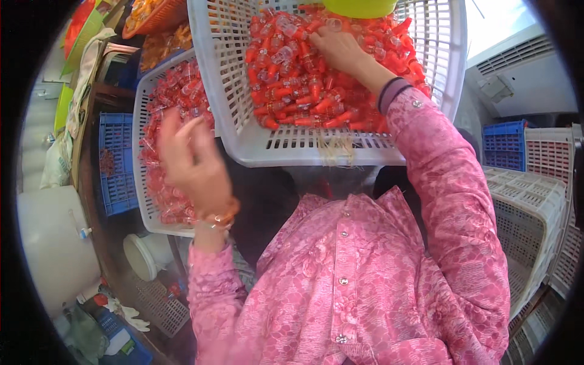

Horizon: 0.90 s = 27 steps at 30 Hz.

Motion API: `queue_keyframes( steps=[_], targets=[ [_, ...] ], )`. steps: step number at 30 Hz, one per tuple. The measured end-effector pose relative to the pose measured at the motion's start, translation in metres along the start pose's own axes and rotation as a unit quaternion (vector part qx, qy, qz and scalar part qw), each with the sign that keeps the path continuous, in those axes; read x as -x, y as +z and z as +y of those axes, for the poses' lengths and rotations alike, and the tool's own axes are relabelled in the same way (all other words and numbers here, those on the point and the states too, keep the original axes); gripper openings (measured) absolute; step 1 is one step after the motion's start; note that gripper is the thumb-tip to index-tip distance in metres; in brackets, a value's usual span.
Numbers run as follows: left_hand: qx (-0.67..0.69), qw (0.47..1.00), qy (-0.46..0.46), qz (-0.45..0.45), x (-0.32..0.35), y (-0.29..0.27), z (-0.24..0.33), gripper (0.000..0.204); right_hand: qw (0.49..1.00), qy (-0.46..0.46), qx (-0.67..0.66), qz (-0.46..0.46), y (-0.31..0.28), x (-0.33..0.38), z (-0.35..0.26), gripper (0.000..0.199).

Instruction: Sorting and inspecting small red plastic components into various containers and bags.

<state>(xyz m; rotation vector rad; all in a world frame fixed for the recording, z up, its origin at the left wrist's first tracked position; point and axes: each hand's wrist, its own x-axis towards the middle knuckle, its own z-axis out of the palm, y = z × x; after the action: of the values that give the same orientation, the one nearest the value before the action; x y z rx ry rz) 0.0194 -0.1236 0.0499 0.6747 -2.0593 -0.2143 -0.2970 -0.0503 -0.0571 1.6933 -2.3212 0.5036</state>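
Note:
Small clear bottles with red pointed caps (pixel 316 91) fill a large white slatted basket (pixel 353 156) in front of me. My right hand (pixel 344 52) reaches into the far part of this pile, its fingers bent and closed around a small bottle (pixel 334 24); the fingertips are partly hidden. To the left, my left hand (pixel 198 161) hovers over a second white basket (pixel 139 115) holding more of these red bottles (pixel 170 182). It is blurred by motion, with fingers apart and nothing visible in them.
A yellow-green bowl (pixel 359 6) sits at the far edge of the front basket. Blue crates (pixel 115 161) and a white bucket (pixel 143 255) stand left. Stacked white crates (pixel 529 201) and a blue one (pixel 504 145) are on the right, below a white appliance (pixel 517 79).

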Motion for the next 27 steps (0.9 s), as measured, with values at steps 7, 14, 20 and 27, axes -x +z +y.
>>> queue_keyframes(
  steps=[7, 14, 20, 27],
  targets=[
    [0.004, 0.946, 0.02, -0.323, -0.007, 0.146, 0.021, 0.016, 0.947, 0.133, -0.285, 0.062, -0.045, 0.038, 0.001, 0.032],
    [-0.105, 0.909, -0.075, -0.396, -0.01, 0.235, 0.032, 0.025, 0.565, 0.317, -0.761, 0.034, -0.117, 0.11, -0.021, 0.025],
    [0.124, 0.944, -0.098, -0.288, 0.001, 0.2, 0.03, 0.024, 0.611, 0.321, -0.721, 0.063, -0.124, 0.114, -0.025, 0.025],
    [0.426, 0.764, -0.291, -0.387, 0.03, 0.137, 0.045, 0.029, 0.737, 0.255, -0.625, -0.036, -0.104, 0.116, -0.057, 0.03]
  ],
)
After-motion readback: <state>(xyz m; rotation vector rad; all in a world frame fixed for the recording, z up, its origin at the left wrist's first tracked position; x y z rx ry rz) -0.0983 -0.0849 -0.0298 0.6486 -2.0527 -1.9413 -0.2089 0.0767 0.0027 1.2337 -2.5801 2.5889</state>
